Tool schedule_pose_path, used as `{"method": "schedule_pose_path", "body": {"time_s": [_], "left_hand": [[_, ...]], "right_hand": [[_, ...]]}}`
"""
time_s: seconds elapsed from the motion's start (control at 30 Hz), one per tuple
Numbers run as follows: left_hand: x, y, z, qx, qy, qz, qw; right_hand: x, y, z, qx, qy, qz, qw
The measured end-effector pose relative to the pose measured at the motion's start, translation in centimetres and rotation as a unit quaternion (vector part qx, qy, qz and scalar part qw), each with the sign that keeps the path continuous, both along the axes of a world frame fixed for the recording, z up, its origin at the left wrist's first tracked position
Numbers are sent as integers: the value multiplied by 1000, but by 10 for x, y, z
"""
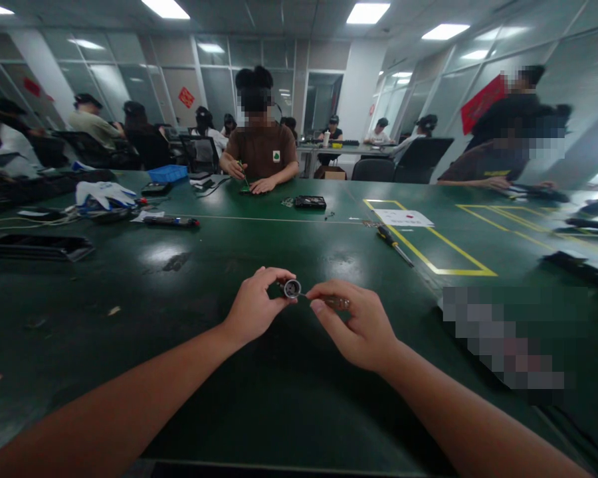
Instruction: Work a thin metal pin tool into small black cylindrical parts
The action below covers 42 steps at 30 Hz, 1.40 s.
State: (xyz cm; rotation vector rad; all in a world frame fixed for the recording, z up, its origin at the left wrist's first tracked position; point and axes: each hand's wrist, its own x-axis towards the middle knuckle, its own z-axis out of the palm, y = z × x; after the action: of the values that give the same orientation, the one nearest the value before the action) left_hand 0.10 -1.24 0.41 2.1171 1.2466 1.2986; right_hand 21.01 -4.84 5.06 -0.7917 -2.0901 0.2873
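Note:
Between the thumb and fingers of my left hand (253, 304) is a small round metal part (292, 289), its ring-shaped open end and dark inside facing me. My right hand (361, 325) pinches a slim tool (339, 303) with a thin metal tip; its exact kind is too small to make out. The tip points left and comes up to the right rim of the round part. Whether it touches is unclear. Both hands are just above the green table (204, 398).
A screwdriver (395, 244) lies beyond my right hand, by yellow tape (463, 271) and a paper sheet (403, 218). A black device (309, 202) lies ahead. White gloves (104, 194) and a blue box (167, 173) are far left. Across the table sits a person (262, 149).

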Motion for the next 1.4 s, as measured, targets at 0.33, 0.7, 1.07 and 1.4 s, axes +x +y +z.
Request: {"method": "schedule_pose_path", "body": {"time_s": [0.33,0.7,1.07,1.4], "left_hand": [[0,0,1,11,3,5,1000],[0,-1,2,6,5,-4,1000],[1,0,0,-3,-6,2,1000],[2,-2,3,-5,1,0,1000]], "right_hand": [[1,0,1,14,-8,-3,1000],[0,1,-1,4,-14,-1,1000],[0,0,0,7,-7,-3,1000],[1,0,1,11,-9,-9,1000]]}}
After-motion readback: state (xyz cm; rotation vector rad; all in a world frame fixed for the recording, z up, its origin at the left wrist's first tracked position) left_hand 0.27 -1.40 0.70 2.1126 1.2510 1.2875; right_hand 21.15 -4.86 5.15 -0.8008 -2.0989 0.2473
